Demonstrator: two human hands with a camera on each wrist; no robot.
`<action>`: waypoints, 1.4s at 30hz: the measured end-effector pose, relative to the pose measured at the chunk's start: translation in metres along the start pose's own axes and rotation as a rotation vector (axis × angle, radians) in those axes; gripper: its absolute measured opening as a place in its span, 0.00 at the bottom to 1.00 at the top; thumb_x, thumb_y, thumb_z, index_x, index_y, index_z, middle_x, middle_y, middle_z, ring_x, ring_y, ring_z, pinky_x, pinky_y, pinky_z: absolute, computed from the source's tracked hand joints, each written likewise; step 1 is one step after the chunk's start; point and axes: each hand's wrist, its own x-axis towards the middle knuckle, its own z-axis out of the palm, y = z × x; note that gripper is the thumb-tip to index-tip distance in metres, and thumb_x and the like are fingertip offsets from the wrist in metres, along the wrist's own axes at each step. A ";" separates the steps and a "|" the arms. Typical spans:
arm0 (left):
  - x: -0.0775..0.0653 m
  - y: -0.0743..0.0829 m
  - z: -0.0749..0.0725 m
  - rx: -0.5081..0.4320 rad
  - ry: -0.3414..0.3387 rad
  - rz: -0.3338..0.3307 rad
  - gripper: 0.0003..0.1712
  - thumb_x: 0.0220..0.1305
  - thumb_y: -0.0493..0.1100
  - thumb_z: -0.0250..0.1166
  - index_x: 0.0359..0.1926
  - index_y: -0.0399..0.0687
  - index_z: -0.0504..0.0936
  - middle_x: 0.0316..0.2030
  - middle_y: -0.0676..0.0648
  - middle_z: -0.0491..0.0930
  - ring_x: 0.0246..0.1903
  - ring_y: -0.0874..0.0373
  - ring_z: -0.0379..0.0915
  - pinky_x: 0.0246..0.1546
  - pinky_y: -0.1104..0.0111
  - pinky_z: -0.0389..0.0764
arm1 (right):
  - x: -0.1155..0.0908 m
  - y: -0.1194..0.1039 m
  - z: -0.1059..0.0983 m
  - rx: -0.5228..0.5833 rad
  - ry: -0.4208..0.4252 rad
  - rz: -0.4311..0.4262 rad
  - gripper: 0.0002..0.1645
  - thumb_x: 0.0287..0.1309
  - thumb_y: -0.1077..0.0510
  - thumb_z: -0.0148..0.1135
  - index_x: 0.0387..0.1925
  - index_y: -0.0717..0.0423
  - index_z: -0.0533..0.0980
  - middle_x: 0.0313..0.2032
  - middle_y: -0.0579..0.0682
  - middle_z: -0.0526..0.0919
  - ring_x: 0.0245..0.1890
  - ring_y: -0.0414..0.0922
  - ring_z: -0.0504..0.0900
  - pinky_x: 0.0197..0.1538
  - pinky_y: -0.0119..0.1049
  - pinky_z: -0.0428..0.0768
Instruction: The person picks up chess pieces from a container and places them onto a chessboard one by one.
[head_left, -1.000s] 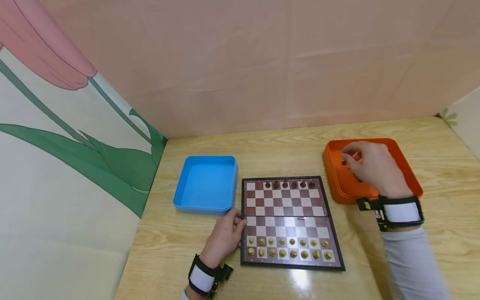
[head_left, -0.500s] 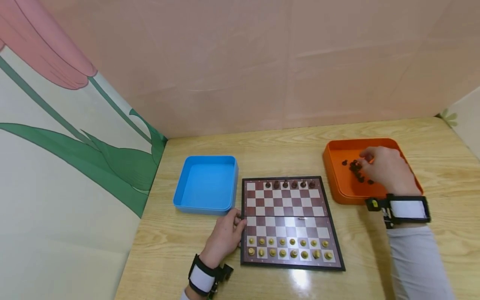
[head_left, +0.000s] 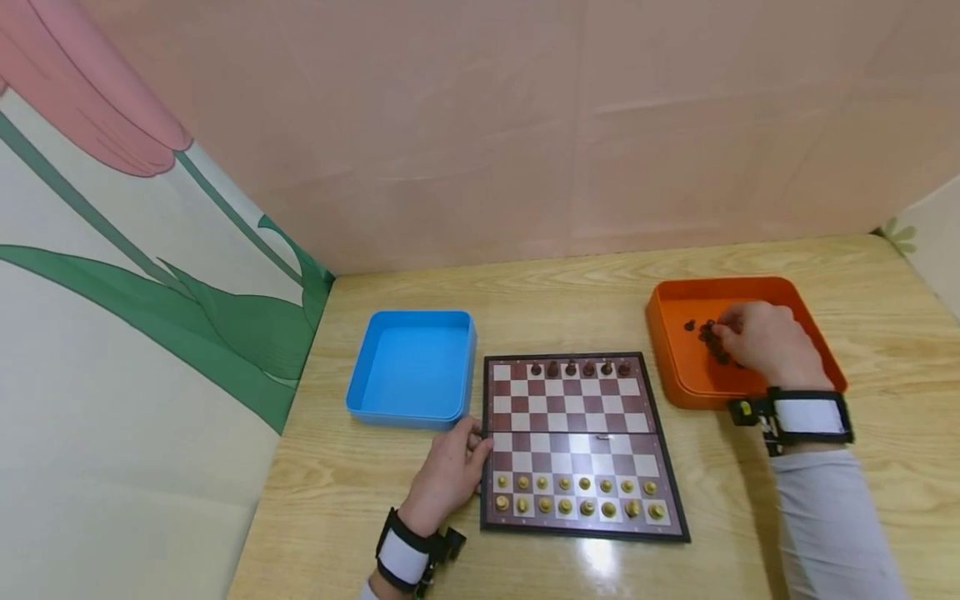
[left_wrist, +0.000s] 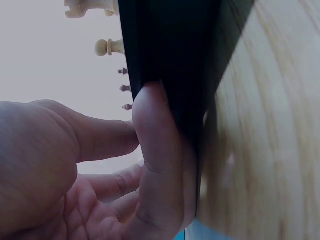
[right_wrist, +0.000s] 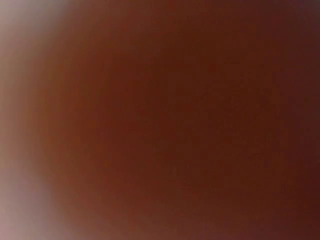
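A folding chessboard lies open with gold chess pieces in two near rows and several dark pieces along the far row. At its left edge, my left hand holds the board; the left wrist view shows a finger pressed along the board's dark side. My right hand reaches into the orange box, fingertips down among a heap of dark chess pieces. Those fingertips are partly hidden, and I cannot tell whether they hold a piece. The right wrist view is a dark reddish blur.
A blue box stands left of the board, close to my left hand. A small pale object lies near the board's fold. Behind the wooden table rises a pinkish cloth backdrop.
My right hand has shifted right and slightly nearer inside the orange box, and its fingers have closed in on the dark pieces. My left hand stays at the board's edge.
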 end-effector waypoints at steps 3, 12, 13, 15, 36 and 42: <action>0.000 0.000 0.000 -0.004 -0.004 0.001 0.12 0.83 0.44 0.60 0.58 0.42 0.77 0.34 0.51 0.81 0.22 0.60 0.78 0.21 0.67 0.80 | 0.001 0.002 0.001 -0.001 -0.008 -0.003 0.17 0.75 0.55 0.63 0.50 0.68 0.82 0.40 0.70 0.86 0.28 0.54 0.81 0.23 0.45 0.78; 0.001 0.000 0.000 -0.006 -0.002 -0.001 0.13 0.83 0.44 0.59 0.58 0.41 0.77 0.34 0.51 0.81 0.22 0.59 0.78 0.21 0.68 0.80 | 0.005 0.001 0.004 0.011 0.018 -0.043 0.14 0.70 0.64 0.64 0.49 0.73 0.82 0.39 0.70 0.85 0.27 0.52 0.80 0.24 0.43 0.78; 0.001 0.000 0.000 -0.003 -0.001 -0.001 0.13 0.83 0.44 0.59 0.58 0.41 0.77 0.34 0.51 0.81 0.22 0.60 0.78 0.21 0.68 0.80 | 0.006 0.001 0.003 0.010 0.021 -0.047 0.14 0.68 0.65 0.64 0.49 0.74 0.82 0.39 0.71 0.85 0.28 0.53 0.80 0.24 0.43 0.78; 0.001 0.000 -0.001 -0.001 0.000 0.002 0.12 0.83 0.44 0.59 0.58 0.41 0.77 0.34 0.51 0.81 0.22 0.60 0.78 0.21 0.68 0.79 | 0.006 0.001 0.003 0.014 0.029 -0.053 0.14 0.64 0.67 0.64 0.48 0.74 0.82 0.39 0.71 0.85 0.29 0.54 0.80 0.25 0.43 0.78; 0.006 0.003 0.000 -0.003 0.009 0.008 0.12 0.82 0.44 0.60 0.57 0.42 0.77 0.34 0.50 0.80 0.23 0.59 0.78 0.22 0.67 0.80 | 0.007 0.007 -0.005 0.056 0.085 0.004 0.15 0.62 0.61 0.71 0.44 0.70 0.81 0.36 0.67 0.85 0.31 0.57 0.83 0.24 0.43 0.77; 0.002 0.000 0.002 -0.032 -0.003 -0.012 0.11 0.82 0.43 0.60 0.56 0.41 0.78 0.34 0.50 0.81 0.23 0.58 0.79 0.21 0.66 0.82 | 0.001 0.010 0.001 0.082 0.090 0.029 0.14 0.60 0.61 0.72 0.40 0.69 0.80 0.32 0.64 0.85 0.29 0.55 0.82 0.23 0.41 0.76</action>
